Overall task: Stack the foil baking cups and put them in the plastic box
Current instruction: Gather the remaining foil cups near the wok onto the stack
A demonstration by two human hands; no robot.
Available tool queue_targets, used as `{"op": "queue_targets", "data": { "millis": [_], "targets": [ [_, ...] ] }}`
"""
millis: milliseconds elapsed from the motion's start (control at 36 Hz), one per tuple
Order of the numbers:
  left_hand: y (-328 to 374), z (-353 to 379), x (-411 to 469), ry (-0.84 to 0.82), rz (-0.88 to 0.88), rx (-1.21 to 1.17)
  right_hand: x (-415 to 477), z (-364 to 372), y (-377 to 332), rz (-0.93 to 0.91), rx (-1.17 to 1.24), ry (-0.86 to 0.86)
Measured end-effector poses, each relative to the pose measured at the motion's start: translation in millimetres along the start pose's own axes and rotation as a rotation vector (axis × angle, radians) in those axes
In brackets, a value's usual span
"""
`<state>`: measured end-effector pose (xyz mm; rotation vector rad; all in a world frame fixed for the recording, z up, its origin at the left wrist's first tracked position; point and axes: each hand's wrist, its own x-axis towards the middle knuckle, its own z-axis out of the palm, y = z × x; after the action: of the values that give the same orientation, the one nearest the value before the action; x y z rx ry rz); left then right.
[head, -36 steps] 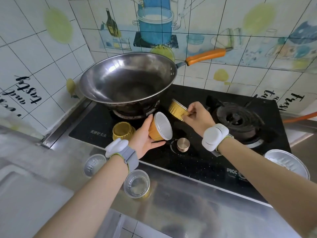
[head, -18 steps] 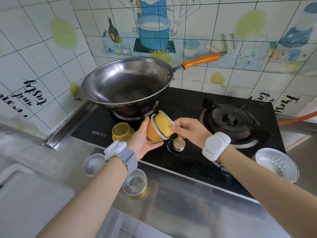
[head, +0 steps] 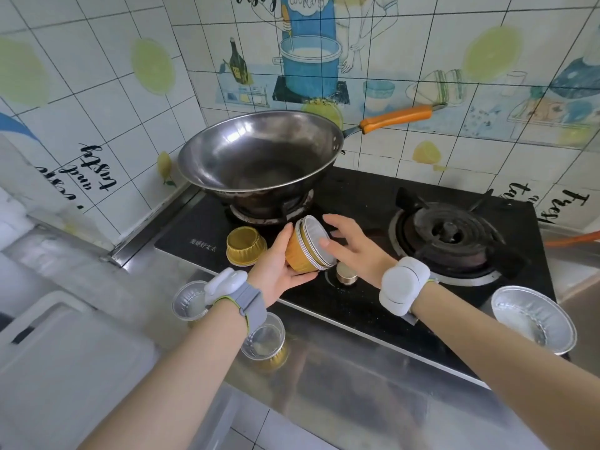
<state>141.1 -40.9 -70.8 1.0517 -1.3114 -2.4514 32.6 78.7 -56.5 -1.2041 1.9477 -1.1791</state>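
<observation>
My left hand (head: 278, 267) grips a nested stack of gold foil baking cups (head: 308, 248), tilted so the silver mouths face right. My right hand (head: 354, 248) has straight fingers touching the stack's rim. Another gold cup (head: 245, 246) lies upside down on the black stove to the left. Two more cups stand upright on the steel counter, one (head: 188, 300) partly behind my left wrist and one (head: 264, 341) below my forearm. A wider foil cup (head: 534, 318) sits at the stove's right front corner. No plastic box is plainly visible.
A steel wok (head: 259, 157) with an orange handle (head: 396, 117) sits on the left burner. The right burner (head: 448, 233) is bare, and a brass knob (head: 345, 272) lies under my hands. A white board (head: 65, 368) lies at lower left. An orange hose (head: 574, 239) runs at right.
My right hand carried a second gold cup over and pushed it into the cup in my left hand; its fingers have since straightened against the stack's rim.
</observation>
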Motion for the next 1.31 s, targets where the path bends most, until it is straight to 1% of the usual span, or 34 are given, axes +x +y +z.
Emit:
{"op": "queue_targets", "data": {
  "millis": [83, 139, 194, 389, 472, 639, 833, 917, 1139, 1306],
  "targets": [
    [-0.5, -2.0, -0.8, -0.025, 0.011, 0.028, 2.5, 8.4, -3.6, 0.016, -0.038, -0.069],
    [0.4, -3.4, -1.5, -0.025, 0.009, 0.035, 4.5, 12.6, -3.7, 0.004, -0.123, -0.072],
    [1.9, -9.0, -1.2, -0.04, 0.008, 0.055, 7.5, 17.5, -5.1, 0.01, -0.155, -0.051],
    [12.9, -31.8, -3.3, -0.064, 0.012, 0.116, 18.8, 37.8, -12.9, 0.068, -0.081, 0.01],
    [17.3, -40.4, -5.6, -0.106, 0.015, 0.132, 24.5, 44.9, -18.4, 0.107, -0.028, 0.035],
    [26.6, -56.5, -8.5, -0.141, 0.019, 0.167, 31.8, 61.2, -27.9, 0.085, -0.109, 0.042],
    [32.3, -67.1, -13.5, -0.091, 0.029, 0.178, 35.6, 77.6, -35.6, 0.069, -0.12, 0.087],
    [33.9, -72.1, -15.3, -0.078, 0.021, 0.158, 35.8, 81.8, -40.0, 0.018, -0.139, 0.078],
    [36.1, -77.3, -19.6, -0.085, 0.003, 0.148, 33.0, 88.1, -49.6, -0.013, -0.15, 0.065],
    [35.1, -85.0, -22.2, -0.105, -0.008, 0.11, 30.2, 90.5, -53.0, 0.029, -0.129, -0.037]
  ]
}}
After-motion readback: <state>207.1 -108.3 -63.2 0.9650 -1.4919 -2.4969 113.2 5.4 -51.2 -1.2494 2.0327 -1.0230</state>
